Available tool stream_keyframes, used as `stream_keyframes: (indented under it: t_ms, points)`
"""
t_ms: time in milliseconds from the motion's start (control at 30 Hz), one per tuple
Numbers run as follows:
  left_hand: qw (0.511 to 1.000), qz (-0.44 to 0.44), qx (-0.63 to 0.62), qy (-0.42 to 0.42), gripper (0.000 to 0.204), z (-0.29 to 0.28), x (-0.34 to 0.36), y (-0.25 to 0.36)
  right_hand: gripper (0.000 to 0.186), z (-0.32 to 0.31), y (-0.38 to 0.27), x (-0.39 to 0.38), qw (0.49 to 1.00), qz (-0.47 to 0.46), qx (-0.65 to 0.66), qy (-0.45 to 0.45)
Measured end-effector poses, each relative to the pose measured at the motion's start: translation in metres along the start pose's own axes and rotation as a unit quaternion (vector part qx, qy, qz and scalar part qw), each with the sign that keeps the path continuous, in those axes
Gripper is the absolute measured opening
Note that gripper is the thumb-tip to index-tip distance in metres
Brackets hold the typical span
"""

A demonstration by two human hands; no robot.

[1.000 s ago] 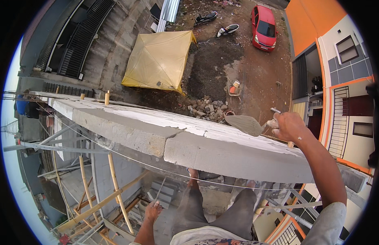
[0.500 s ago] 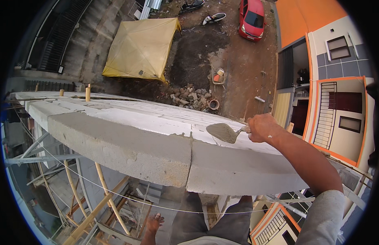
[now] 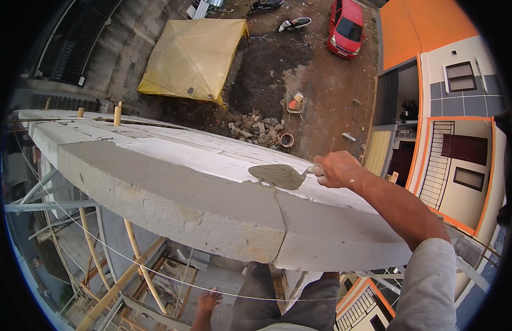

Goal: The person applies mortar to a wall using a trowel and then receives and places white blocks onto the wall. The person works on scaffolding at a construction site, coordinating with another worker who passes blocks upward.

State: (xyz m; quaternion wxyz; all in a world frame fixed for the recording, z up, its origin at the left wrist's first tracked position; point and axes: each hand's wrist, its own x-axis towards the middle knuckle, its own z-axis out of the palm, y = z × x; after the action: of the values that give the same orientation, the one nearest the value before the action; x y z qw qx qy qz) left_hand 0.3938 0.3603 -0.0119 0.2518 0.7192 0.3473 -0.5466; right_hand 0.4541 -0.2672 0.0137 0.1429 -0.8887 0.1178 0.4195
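My right hand [image 3: 338, 168] grips a metal trowel [image 3: 275, 175]; its mortar-covered blade lies at the upper edge of the wall of pale grey blocks [image 3: 173, 209], over the joint between two blocks. Grey mortar sits in that joint and smears part of the block top. My left hand [image 3: 208, 302] hangs low beyond the near side of the wall, fingers apart and curved, with nothing visibly held. A thin white line [image 3: 173, 279] runs across the view below the blocks, just above that hand.
Bamboo poles [image 3: 132, 237] and metal struts [image 3: 42, 185] stand below left. My legs show under the wall. Down in the yard are a yellow canopy [image 3: 192, 60], a red car [image 3: 347, 30], motorbikes, rubble [image 3: 256, 129] and a wheelbarrow [image 3: 296, 109]. An orange-trimmed house [image 3: 410, 27] is at right.
My right hand has moved left and down with the trowel, its blade now at the block joint. My left hand sits lower in view. The view has shifted over the wall.
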Motion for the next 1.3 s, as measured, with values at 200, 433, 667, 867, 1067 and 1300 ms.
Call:
stream_keyframes:
  t_ms: [200,433,667,867,1067,1300]
  points:
    - [0.997,0.076,0.006,-0.032,0.039,0.025,-0.007,0.035,0.036,-0.024,-0.022,-0.01,1.0,-0.021,0.01,0.019]
    - [0.996,0.087,0.004,-0.03,0.037,0.035,-0.017,0.06,0.037,-0.043,-0.032,-0.021,0.997,-0.052,0.021,0.061]
    - [0.994,0.099,-0.019,-0.034,0.036,0.031,-0.014,0.063,0.04,-0.041,-0.008,-0.04,0.987,-0.048,0.14,0.059]
    - [0.993,0.109,0.006,-0.036,0.04,0.028,-0.011,0.063,0.037,-0.023,0.024,-0.068,0.998,0.06,-0.001,-0.01]
    - [0.993,0.11,0.011,-0.051,0.044,0.031,-0.005,0.062,0.034,-0.018,0.0,-0.068,0.999,0.037,0.013,0.019]
    - [0.992,0.119,-0.002,-0.049,0.045,0.033,-0.005,0.071,0.037,-0.052,-0.034,-0.049,0.998,-0.014,0.054,0.034]
